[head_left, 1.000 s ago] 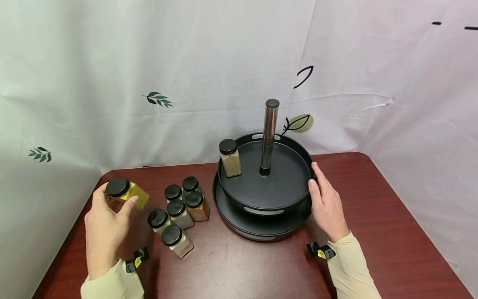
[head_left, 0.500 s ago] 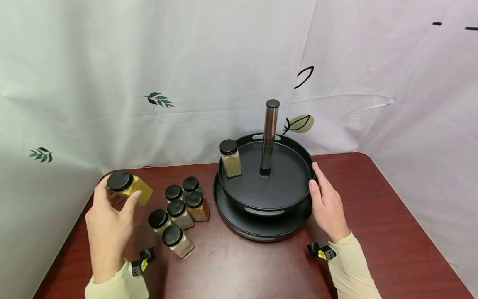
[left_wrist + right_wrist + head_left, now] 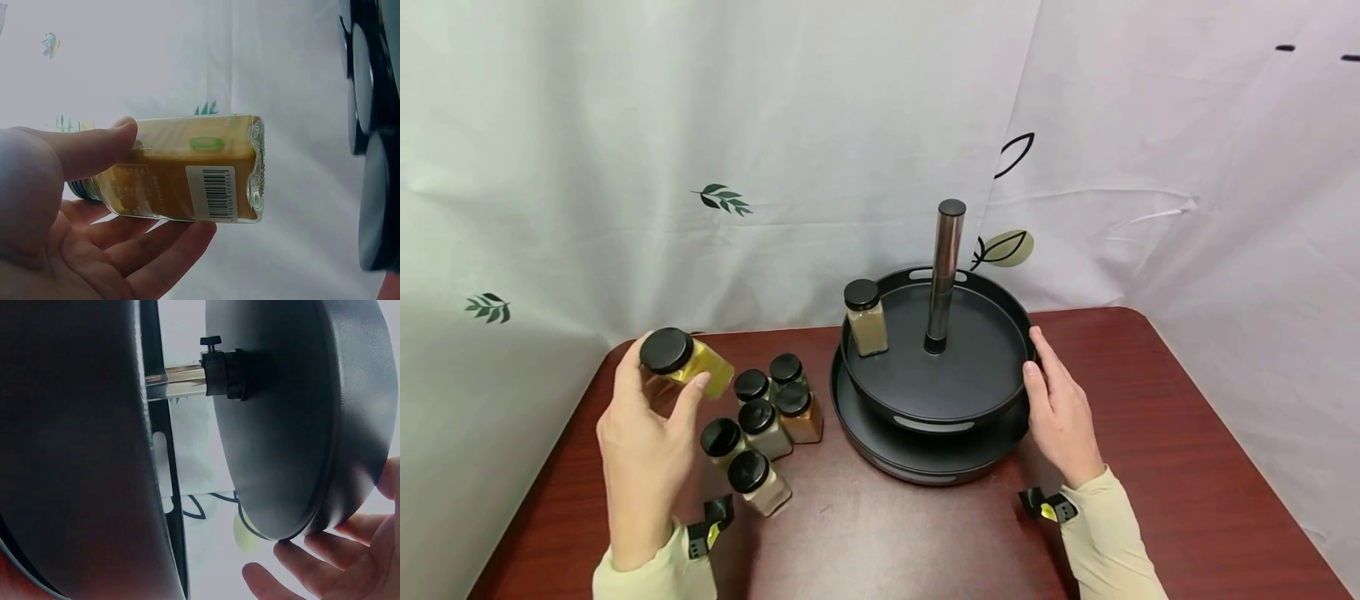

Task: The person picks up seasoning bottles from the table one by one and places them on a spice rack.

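My left hand (image 3: 651, 442) grips a glass spice jar (image 3: 703, 367) of yellow powder, tilted with its black lid toward the upper left. In the left wrist view a barcode label shows on the jar (image 3: 187, 169), thumb on one side and fingers on the other. At the right, my right hand (image 3: 1062, 408) touches the rim of the upper black tray of a two-tier turntable (image 3: 958, 392). Its fingers (image 3: 325, 550) lie straight against the tray's outer wall in the right wrist view. One jar of pale powder (image 3: 868, 325) stands upright on the upper tray's left side.
Several black-lidded spice jars (image 3: 762, 429) stand clustered on the red-brown table (image 3: 865, 542) between the left hand and the turntable. A metal post (image 3: 944, 275) rises from the trays' middle. White cloth (image 3: 820, 150) with leaf prints hangs behind the table.
My left hand has carried the yellow jar up and to the right, closer to the clustered jars. The right hand keeps its place at the tray rim.
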`<state>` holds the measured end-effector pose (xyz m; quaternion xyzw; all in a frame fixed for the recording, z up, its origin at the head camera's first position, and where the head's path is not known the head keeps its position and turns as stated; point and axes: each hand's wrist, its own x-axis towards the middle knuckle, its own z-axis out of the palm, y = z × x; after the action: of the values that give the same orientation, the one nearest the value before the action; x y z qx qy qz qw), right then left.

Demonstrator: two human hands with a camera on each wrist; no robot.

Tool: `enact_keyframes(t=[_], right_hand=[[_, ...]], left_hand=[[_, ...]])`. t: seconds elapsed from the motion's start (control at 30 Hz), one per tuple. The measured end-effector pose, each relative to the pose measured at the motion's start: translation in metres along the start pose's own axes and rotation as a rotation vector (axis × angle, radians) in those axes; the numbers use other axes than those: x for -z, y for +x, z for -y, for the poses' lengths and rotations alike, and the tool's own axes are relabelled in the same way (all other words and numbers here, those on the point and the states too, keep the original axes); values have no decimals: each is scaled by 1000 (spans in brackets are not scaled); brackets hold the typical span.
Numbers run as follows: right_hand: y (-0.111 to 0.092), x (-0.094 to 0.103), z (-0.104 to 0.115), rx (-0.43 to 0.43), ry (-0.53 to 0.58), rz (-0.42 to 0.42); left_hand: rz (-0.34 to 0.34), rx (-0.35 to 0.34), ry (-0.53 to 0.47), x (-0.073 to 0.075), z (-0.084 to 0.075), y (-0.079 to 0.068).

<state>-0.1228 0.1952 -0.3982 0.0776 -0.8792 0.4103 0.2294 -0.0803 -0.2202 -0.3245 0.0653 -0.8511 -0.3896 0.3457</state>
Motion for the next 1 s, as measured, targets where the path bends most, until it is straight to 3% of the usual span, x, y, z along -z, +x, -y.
enact_keyframes(t=[0.73, 1.0], right_hand=[[1, 0, 4, 19, 16, -13], [0, 0, 5, 14, 8, -20]], left_hand=[[39, -179, -158, -24, -27, -9], [75, -209, -140, -34, -35, -12]])
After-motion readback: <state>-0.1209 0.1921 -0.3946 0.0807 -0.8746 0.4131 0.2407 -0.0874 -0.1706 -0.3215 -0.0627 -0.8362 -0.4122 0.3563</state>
